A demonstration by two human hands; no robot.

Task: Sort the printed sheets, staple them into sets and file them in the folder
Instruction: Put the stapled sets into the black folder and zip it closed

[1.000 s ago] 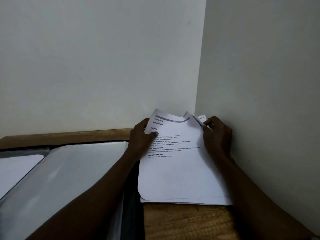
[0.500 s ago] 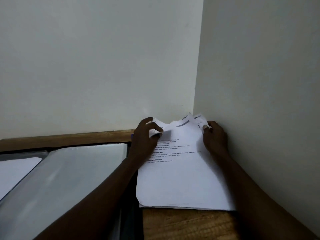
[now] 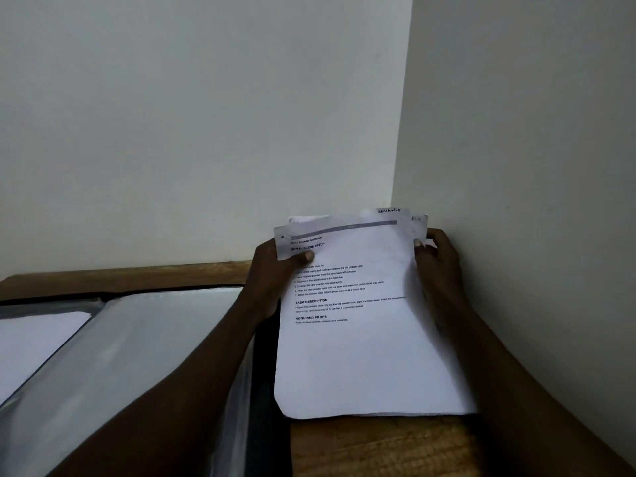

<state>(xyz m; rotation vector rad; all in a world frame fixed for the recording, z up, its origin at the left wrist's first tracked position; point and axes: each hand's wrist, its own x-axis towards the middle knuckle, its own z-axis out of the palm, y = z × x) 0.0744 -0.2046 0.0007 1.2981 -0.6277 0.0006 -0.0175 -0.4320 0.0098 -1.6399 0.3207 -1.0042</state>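
A stack of white printed sheets (image 3: 361, 356) lies on the wooden table (image 3: 378, 445) in the corner by the wall. Its top edge is raised. The top sheet shows black text and a grey header bar, with handwriting at its upper right corner. My left hand (image 3: 275, 270) pinches the upper left corner of the sheets, thumb on top. My right hand (image 3: 437, 259) grips the upper right edge, where further sheets peek out behind. An open folder (image 3: 137, 356) with shiny plastic sleeves lies to the left. No stapler is visible.
Two pale walls meet in a corner right behind the sheets. A sleeve holding a white page (image 3: 31, 346) sits at the far left of the folder. The folder's dark edge (image 3: 265, 390) runs beside the stack.
The top edge of the sheets was curled and crumpled between my hands; now it is flattened out and raised, with the top sheet's header readable. Both hands shifted slightly outward to the corners.
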